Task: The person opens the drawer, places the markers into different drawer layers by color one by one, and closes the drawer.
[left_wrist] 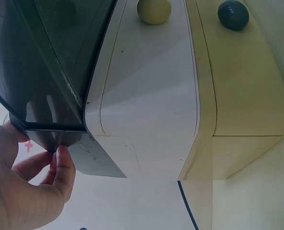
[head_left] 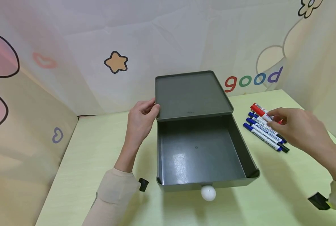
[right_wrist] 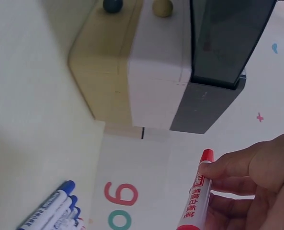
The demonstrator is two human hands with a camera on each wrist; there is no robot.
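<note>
Steadying the small chest (head_left: 193,94) with my left hand (head_left: 140,117), I grip the edge of its top, thumb and bent fingers on the left side of the pulled-out grey drawer (head_left: 207,163), towards its back. My right hand (head_left: 303,125), to the right of the drawer, pinches a red-capped marker (right_wrist: 195,196) between thumb and fingers; from the right wrist it looks lifted apart from the pile.

Opening seems done: the drawer stands well out towards me, its white knob (head_left: 208,193) at the front, and its floor is in plain sight. Below it, the white drawer (left_wrist: 149,76) and the beige drawer (left_wrist: 256,91) look closed. Taking up one marker also looks done, since it is firmly in my grasp.

Most of the work seems left, as I judge it. No marker shows inside the drawer yet. The one I hold is to its right, and the other markers (head_left: 265,139), several with blue caps, lie bunched on the counter (head_left: 100,141), also right of the drawer. My fingers partly cover that bunch, so I cannot tell the exact count. The drawer is not yet pushed back in.
</note>
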